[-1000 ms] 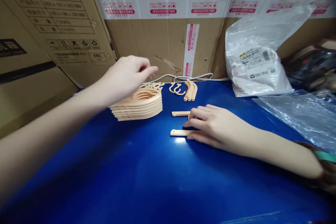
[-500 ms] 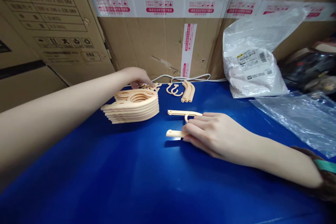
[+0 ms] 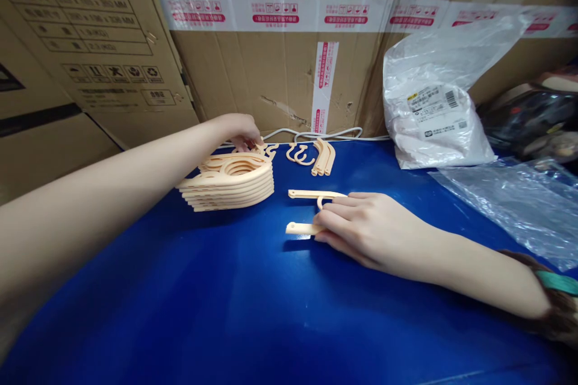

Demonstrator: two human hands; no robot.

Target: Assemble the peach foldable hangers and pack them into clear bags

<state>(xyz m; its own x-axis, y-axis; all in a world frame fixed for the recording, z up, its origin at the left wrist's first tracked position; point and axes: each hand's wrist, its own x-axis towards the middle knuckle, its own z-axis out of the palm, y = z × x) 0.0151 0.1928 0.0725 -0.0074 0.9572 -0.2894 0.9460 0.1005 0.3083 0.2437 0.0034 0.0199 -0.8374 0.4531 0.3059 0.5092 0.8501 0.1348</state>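
My right hand (image 3: 361,228) is closed around a partly assembled beige plastic folding hanger (image 3: 311,194). Two of its arms stick out to the left, with a curved bit between them; my fingers cover the rest. Beyond a neat stack of beige hanger pieces (image 3: 235,183), my left hand (image 3: 246,133) is at a small group of beige plastic hanger parts (image 3: 271,151). Its fingertips are pinched on one of these, partly hidden by the stack. Right of there lie loose hanger hooks (image 3: 303,157) and a bundle of curved hanger arms (image 3: 323,157).
A blue table (image 3: 253,301) spans the foreground. Taped cardboard boxes (image 3: 244,72) stand along the back and left, with a white cable (image 3: 334,134) at their foot. On the right sit a white plastic parcel bag (image 3: 433,114) and a clear plastic sheet (image 3: 519,204).
My left hand has shifted slightly and its fingers have drawn together among the small parts behind the stack. My right hand and the hanger in it stay in place.
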